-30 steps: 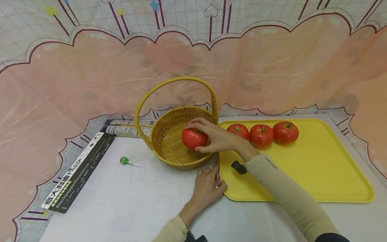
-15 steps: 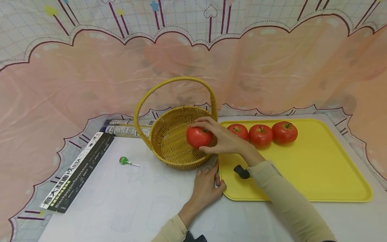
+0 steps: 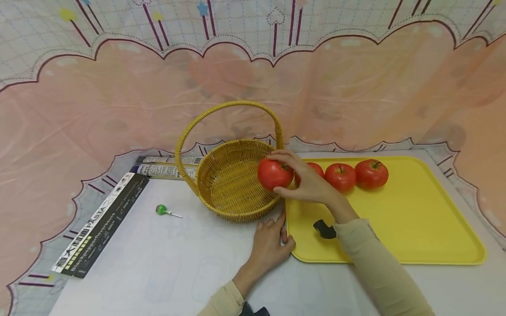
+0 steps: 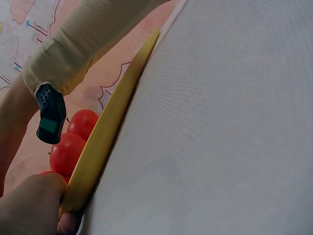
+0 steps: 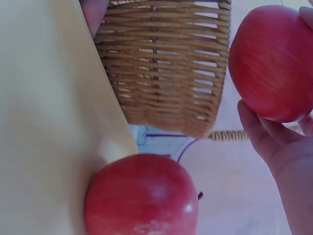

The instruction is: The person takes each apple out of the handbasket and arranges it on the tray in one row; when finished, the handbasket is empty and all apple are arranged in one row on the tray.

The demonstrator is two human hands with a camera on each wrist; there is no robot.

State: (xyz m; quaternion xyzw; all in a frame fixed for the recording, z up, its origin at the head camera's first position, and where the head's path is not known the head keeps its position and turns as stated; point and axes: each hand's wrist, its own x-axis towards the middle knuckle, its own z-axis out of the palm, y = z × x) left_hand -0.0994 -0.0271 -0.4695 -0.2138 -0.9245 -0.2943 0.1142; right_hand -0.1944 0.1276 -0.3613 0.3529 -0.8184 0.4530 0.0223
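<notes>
My right hand holds a red tomato between thumb and fingers, at the right rim of a yellow wicker basket. In the right wrist view that tomato is up off the tray, beside the basket wall. My left hand grips the near-left edge of the yellow tray, its thumb over the rim and a fingertip below it in the left wrist view. Three more tomatoes stand in a row along the tray's far side; the leftmost is partly covered by my right hand.
A black-and-white pasta box lies at the left. Clear-and-printed packs lie behind the basket's left side. A green lollipop is on the white table. A patterned cloth rises behind everything.
My right hand has moved right with the tomato, from over the inside of the basket to its right rim. The left hand stays at the tray's edge.
</notes>
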